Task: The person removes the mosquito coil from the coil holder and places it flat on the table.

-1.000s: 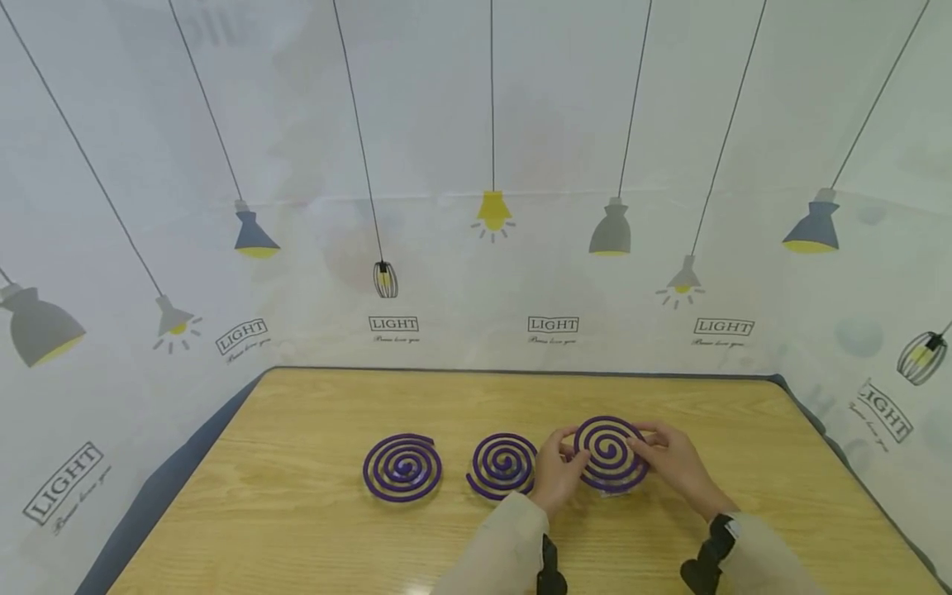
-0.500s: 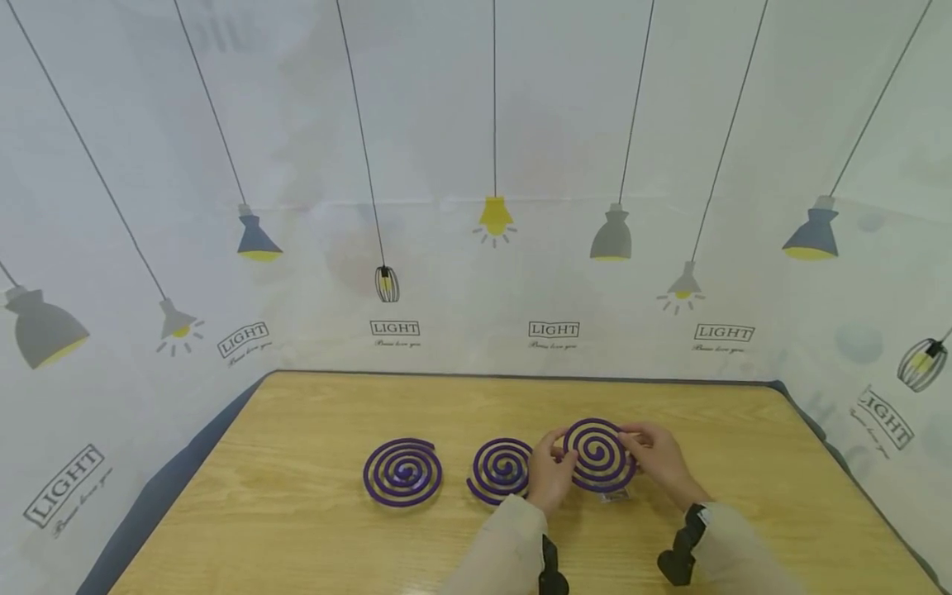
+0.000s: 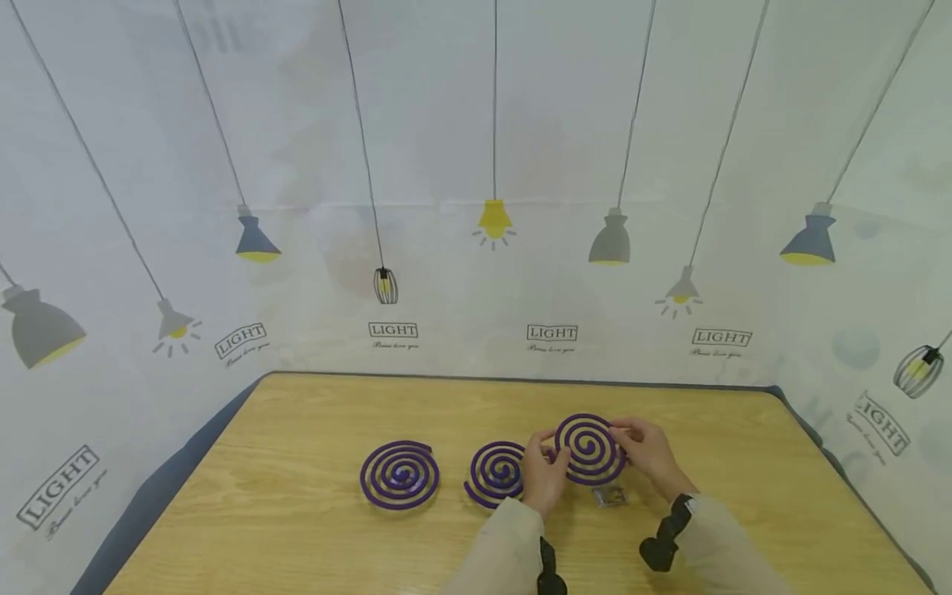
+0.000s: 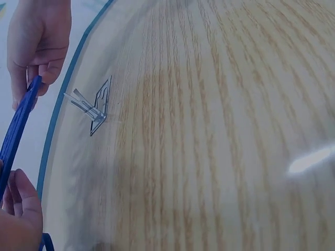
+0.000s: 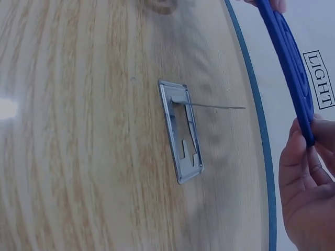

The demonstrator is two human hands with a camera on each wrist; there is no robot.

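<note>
My left hand [image 3: 546,473] and right hand [image 3: 651,456] pinch a purple mosquito coil [image 3: 589,446] by its opposite edges, thumbs on the near face. The coil is tilted toward the camera and raised over the table. Below it lies a small metal coil stand [image 3: 611,496] with an upright prong, seen closely in the right wrist view as a flat plate [image 5: 186,168] with cut-outs. To the left sits a second purple coil [image 3: 498,474], partly hidden by my left hand. Farther left rests a third purple coil [image 3: 402,476], with something shiny under its middle.
The wooden table [image 3: 297,545] has a dark blue edge. A pale cloth wall [image 3: 439,124] printed with hanging lamps encloses its back and sides. Each wrist carries a black strap device.
Both hands have shifted left with the coil. The metal stand, mostly covered by the coil before, now shows in front of it on the table. The other two coils stay put.
</note>
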